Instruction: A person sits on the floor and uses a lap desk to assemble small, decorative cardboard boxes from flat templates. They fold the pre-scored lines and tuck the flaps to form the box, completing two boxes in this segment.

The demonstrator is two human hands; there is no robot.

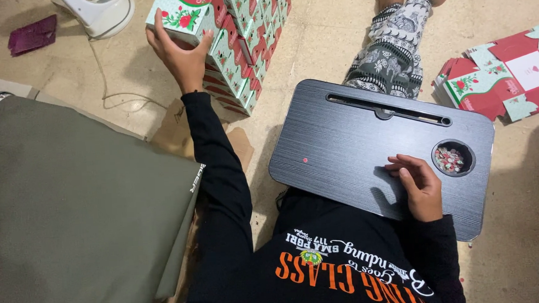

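Outstretched, left hand (180, 52) cupping a floral box (185, 16), right hand (417, 184) spread on black lap tray (342, 148).

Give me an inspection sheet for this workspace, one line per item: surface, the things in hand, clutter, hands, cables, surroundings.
Surface: black lap tray across the person's lap, its top bare apart from a small pink dot; its round cup well holds small red, white and green bits.
Things in hand: folded box, green and red with a flower print, at the end of a stack of like boxes.
Clutter: flat unfolded boxes on the floor at right; brown cardboard; purple scrap.
Hands: left hand grips the folded box; right hand rests open on the tray.
Cables: white cord trailing from a white appliance.
Surroundings: beige floor; olive cloth at left.
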